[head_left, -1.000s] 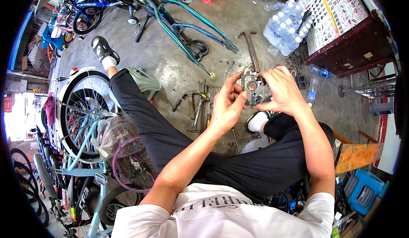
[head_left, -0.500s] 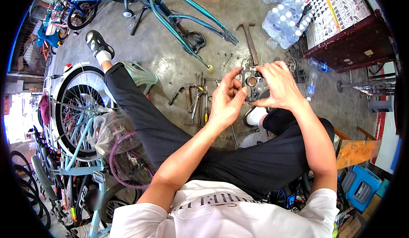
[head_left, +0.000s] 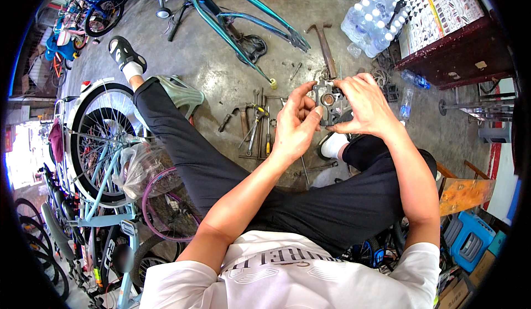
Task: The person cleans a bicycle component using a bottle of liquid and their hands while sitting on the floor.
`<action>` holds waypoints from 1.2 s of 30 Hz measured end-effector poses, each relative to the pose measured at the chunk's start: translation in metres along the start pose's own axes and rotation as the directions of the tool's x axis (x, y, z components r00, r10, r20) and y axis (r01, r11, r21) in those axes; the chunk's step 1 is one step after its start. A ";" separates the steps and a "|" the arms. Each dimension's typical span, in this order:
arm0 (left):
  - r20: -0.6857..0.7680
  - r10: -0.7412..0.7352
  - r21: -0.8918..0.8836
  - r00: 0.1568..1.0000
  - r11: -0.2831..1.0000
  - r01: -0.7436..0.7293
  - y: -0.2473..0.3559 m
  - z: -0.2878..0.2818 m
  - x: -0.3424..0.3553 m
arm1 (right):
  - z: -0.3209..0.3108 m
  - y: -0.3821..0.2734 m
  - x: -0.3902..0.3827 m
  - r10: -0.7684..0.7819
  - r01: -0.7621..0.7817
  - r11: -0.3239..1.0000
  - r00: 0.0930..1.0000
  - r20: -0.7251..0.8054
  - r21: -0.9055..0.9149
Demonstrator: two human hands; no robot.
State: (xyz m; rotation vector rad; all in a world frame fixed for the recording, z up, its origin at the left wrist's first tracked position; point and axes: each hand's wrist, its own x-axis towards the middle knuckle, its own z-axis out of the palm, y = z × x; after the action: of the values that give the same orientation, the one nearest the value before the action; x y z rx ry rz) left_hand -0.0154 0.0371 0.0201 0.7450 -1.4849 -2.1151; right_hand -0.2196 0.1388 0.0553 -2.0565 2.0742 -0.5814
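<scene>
Between my hands is a flat, dark-and-silver metal bicycle part point(head_left: 328, 100) with a round brownish centre and cut-out edges; its exact kind I cannot make out. My left hand point(head_left: 294, 122) pinches its left side with thumb and fingers. On the other side, my right hand point(head_left: 362, 105) grips it, thumb at the lower edge and fingers at the upper corner. The part hangs above the floor in front of my right foot. Just beyond it lies a hammer point(head_left: 326, 54), its handle end close to my fingers.
Wrenches, pliers point(head_left: 258, 112) and a screwdriver point(head_left: 268, 144) lie on the floor left of my hands. A green bicycle frame point(head_left: 243, 21) is ahead. Bottled water point(head_left: 368, 24) sits by a dark red cabinet point(head_left: 442, 49). A wheel point(head_left: 77, 143) and bicycles crowd the left.
My hands and the metal part stay nearly in place, with a slight shift of the part between the fingers. The view has tilted a little.
</scene>
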 end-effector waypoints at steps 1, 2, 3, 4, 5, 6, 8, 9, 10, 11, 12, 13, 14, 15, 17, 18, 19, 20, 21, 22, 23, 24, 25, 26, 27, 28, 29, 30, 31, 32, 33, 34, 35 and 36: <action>-0.001 -0.004 -0.009 1.000 1.000 0.004 0.000 0.000 0.000 | -0.002 0.002 0.000 0.013 -0.013 1.000 0.999 0.045 0.003; -0.009 -0.007 -0.032 1.000 0.999 0.006 -0.001 0.000 0.001 | -0.003 0.003 0.000 0.025 -0.026 1.000 0.996 0.091 0.005; -0.017 -0.010 -0.054 1.000 0.998 0.009 -0.002 -0.002 0.002 | -0.001 0.004 -0.002 0.016 -0.016 1.000 0.997 0.079 -0.005; -0.025 -0.013 -0.077 1.000 0.997 0.011 -0.003 -0.003 0.003 | 0.002 0.004 -0.004 0.007 -0.006 1.000 0.998 0.067 -0.015; -0.027 -0.030 -0.109 0.999 0.994 0.027 -0.003 -0.003 0.003 | 0.004 0.005 -0.006 -0.003 0.004 1.000 0.999 0.055 -0.026; -0.028 -0.048 -0.141 0.998 0.989 0.043 -0.004 -0.003 0.003 | 0.003 0.004 -0.006 0.022 -0.020 0.999 0.997 0.077 -0.033; -0.022 -0.059 -0.148 0.998 0.987 0.055 -0.007 -0.004 0.003 | 0.002 0.003 -0.006 0.071 -0.066 0.997 0.990 0.121 -0.047; -0.014 -0.053 -0.124 0.999 0.991 0.051 -0.010 -0.005 0.003 | 0.000 0.001 -0.005 0.076 -0.075 0.997 0.992 0.104 -0.015; -0.006 -0.047 -0.100 0.999 0.994 0.046 -0.013 -0.006 0.002 | -0.004 -0.002 -0.002 0.082 -0.084 0.996 0.993 0.087 0.017; -0.013 -0.046 -0.105 0.999 0.993 0.044 -0.015 -0.005 0.001 | -0.005 -0.005 0.000 0.088 -0.091 0.995 0.994 0.071 0.049; -0.020 -0.045 -0.111 0.999 0.993 0.042 -0.017 -0.003 -0.001 | -0.003 -0.005 0.000 0.053 -0.054 0.998 0.998 0.029 0.038; -0.027 -0.044 -0.116 0.999 0.992 0.040 -0.019 -0.002 -0.002 | -0.002 -0.005 0.000 0.017 -0.017 1.000 1.000 -0.012 0.026; -0.030 -0.058 -0.086 0.998 0.995 0.055 -0.015 -0.002 -0.002 | -0.001 -0.005 0.001 -0.020 0.021 1.000 0.998 -0.052 0.011; -0.024 -0.060 -0.077 0.998 0.995 0.058 -0.015 -0.003 -0.002 | 0.000 -0.005 0.001 -0.024 0.025 1.000 0.998 -0.058 0.008; -0.011 -0.065 -0.062 0.998 0.996 0.064 -0.016 -0.006 -0.001 | 0.001 -0.006 0.001 -0.031 0.031 1.000 0.997 -0.071 0.001; -0.024 -0.080 -0.101 0.997 0.992 0.077 -0.017 -0.006 0.000 | 0.000 -0.003 -0.001 -0.019 0.019 1.000 1.000 -0.001 -0.011; -0.036 -0.096 -0.141 0.995 0.986 0.090 -0.018 -0.004 0.000 | 0.000 0.004 -0.004 -0.007 0.008 1.000 0.998 0.068 -0.024; -0.046 -0.111 -0.180 0.993 0.978 0.101 -0.019 -0.003 0.002 | 0.001 0.009 -0.006 0.008 -0.003 0.999 0.991 0.136 -0.039; -0.047 -0.129 -0.210 0.990 0.971 0.117 -0.020 -0.004 0.003 | 0.003 0.010 -0.007 0.005 0.000 0.999 0.988 0.152 -0.038; -0.047 -0.148 -0.240 0.988 0.962 0.133 -0.022 -0.005 0.004 | 0.005 0.010 -0.009 0.003 0.003 0.999 0.986 0.167 -0.036; -0.049 -0.168 -0.269 0.985 0.951 0.149 -0.022 -0.006 0.005 | 0.005 0.007 -0.008 -0.001 0.007 0.999 0.983 0.183 -0.032; -0.040 -0.155 -0.260 0.987 0.956 0.139 -0.023 -0.006 0.004 | 0.002 0.004 -0.006 0.017 -0.015 1.000 0.989 0.148 -0.016; -0.031 -0.142 -0.250 0.989 0.959 0.130 -0.023 -0.004 0.003 | -0.002 -0.001 -0.004 0.036 -0.036 0.999 0.993 0.114 0.001; -0.026 -0.127 -0.239 0.992 0.964 0.118 -0.024 -0.004 0.002 | -0.005 -0.005 0.000 0.052 -0.054 0.998 0.996 0.079 0.021; -0.032 -0.126 -0.218 0.991 0.969 0.116 -0.026 -0.004 0.001 | -0.005 -0.006 0.001 0.036 -0.036 0.999 0.996 0.082 0.007; -0.038 -0.125 -0.197 0.991 0.974 0.115 -0.030 -0.004 0.001 | -0.005 -0.007 0.002 0.019 -0.019 1.000 0.996 0.086 -0.006; -0.037 -0.126 -0.178 0.991 0.977 0.118 -0.031 -0.002 0.000 | -0.005 -0.007 0.001 0.011 -0.008 1.000 0.996 0.089 -0.024; -0.028 -0.120 -0.162 0.992 0.980 0.114 -0.032 -0.003 0.000 | -0.003 -0.006 0.000 -0.011 0.013 1.000 0.997 0.072 -0.027; -0.022 -0.114 -0.167 0.993 0.980 0.109 -0.032 -0.003 0.000 | 0.000 -0.004 -0.001 -0.032 0.034 0.999 0.998 0.055 -0.030; -0.019 -0.106 -0.172 0.994 0.980 0.101 -0.033 -0.004 0.001 | 0.002 -0.003 -0.001 -0.057 0.058 0.998 0.998 0.037 -0.033; -0.016 -0.098 -0.177 0.995 0.980 0.094 -0.033 -0.005 0.001 | 0.002 -0.001 -0.001 -0.046 0.049 0.998 0.996 0.081 -0.044; -0.021 -0.123 -0.201 0.992 0.973 0.116 -0.033 -0.005 0.002 | 0.001 0.003 -0.003 -0.034 0.041 0.998 0.992 0.124 -0.055; -0.024 -0.147 -0.224 0.989 0.965 0.138 -0.031 -0.005 0.003 | 0.000 0.005 -0.004 -0.020 0.032 0.997 0.986 0.166 -0.068; -0.026 -0.172 -0.248 0.985 0.956 0.160 -0.029 -0.005 0.003 | 0.001 0.005 -0.005 -0.025 0.038 0.997 0.985 0.169 -0.073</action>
State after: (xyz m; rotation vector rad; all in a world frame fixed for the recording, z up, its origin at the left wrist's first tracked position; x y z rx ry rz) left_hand -0.0162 0.0410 -0.0094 0.8443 -1.1425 -2.3337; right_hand -0.2232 0.1438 0.0519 -2.1023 2.0003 -0.3252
